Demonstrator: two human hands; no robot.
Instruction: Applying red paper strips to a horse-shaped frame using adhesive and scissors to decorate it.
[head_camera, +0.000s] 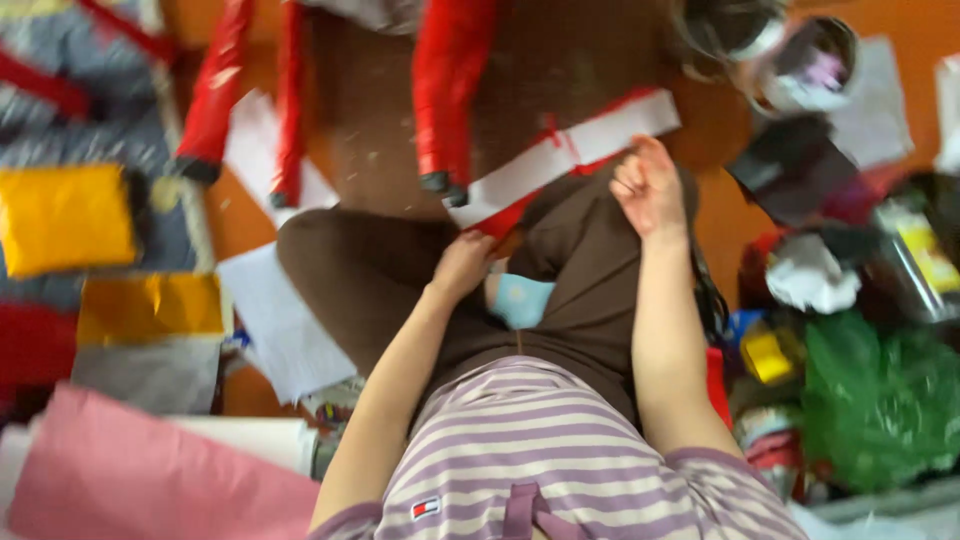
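- White-and-red paper strip (560, 155) lies across the lap and floor, long axis running lower-left to upper-right.
- Left hand (462, 265) pinches its lower end.
- Right hand (648, 190), loosely curled, touches its upper edge; grip unclear.

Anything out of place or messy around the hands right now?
Yes. The white and red paper strip lies askew across the lap, pinched by the left hand and right hand. Loose paper sheets and crumpled paper litter the orange floor.

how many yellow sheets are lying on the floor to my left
2: one yellow sheet at far left, a second yellow sheet just below it. Others may be hidden under the clutter.
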